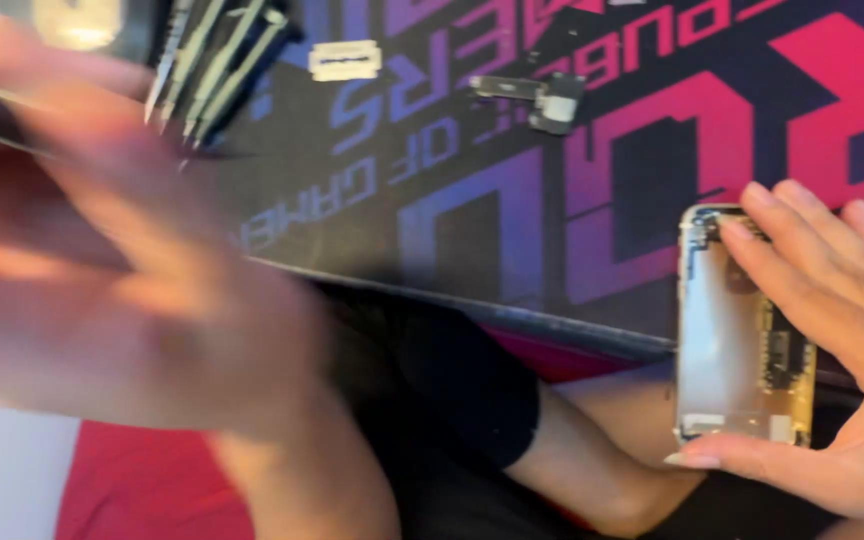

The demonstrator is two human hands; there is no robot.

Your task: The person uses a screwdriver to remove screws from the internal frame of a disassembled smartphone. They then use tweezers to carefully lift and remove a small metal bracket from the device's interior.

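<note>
Nearest the camera, the left hand (122, 270) is a large motion blur over the left half of the view; its fingers look spread and I cannot make out anything held in it, though the blur makes that uncertain. Below it are the person's dark shorts (442, 400) and bare knee (592, 460).

To the right of the knee, the right hand (832, 340) grasps an opened smartphone chassis (742, 330): the thumb presses its near short edge, the fingers (762, 240) curl over its far top corner and right side. The chassis lies face-open, showing a metal plate and small circuit parts, and rests half over the near edge of the table mat (512, 200), overhanging the lap.

Judging from this, the step in hand is steadying the phone body during disassembly work while the other hand travels. A next move would call for a steady grip on the chassis, since it sits at the mat's edge and could tip toward the lap.

Beyond the chassis, the mat is open in the middle. Farther off and left of the chassis lie a small loose phone component (542, 98), a razor blade (345, 60), and a set of precision screwdrivers (214, 65) at the far left.
</note>
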